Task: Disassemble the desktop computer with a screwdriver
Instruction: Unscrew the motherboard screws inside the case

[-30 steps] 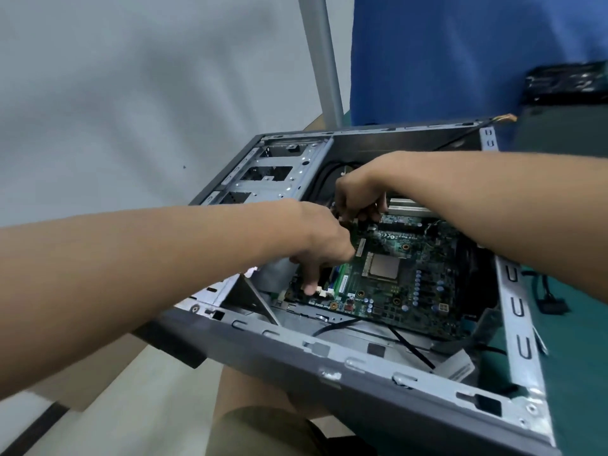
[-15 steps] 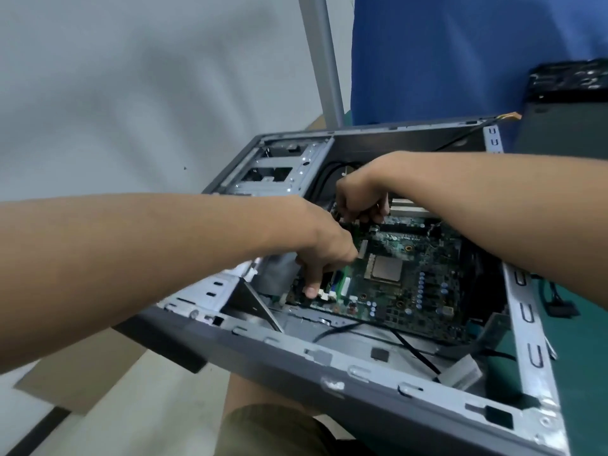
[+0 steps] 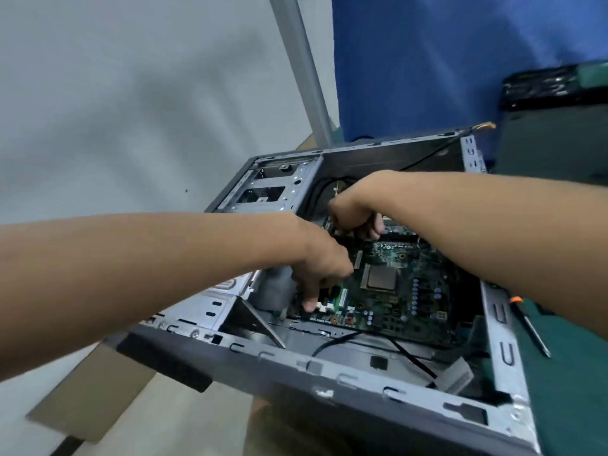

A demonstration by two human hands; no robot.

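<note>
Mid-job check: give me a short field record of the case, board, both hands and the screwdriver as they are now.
case: computer case open, side panel off
board: motherboard inside the case, CPU bare
left hand: left hand fingers pressed on the board's near-left edge
right hand: right hand curled at the board's far edge; what it grips is hidden
screwdriver: screwdriver lying on the green mat right of the case, untouched

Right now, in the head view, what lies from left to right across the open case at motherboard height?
Left hand → CPU → capacitors → right case rail → screwdriver on the green mat.
</note>
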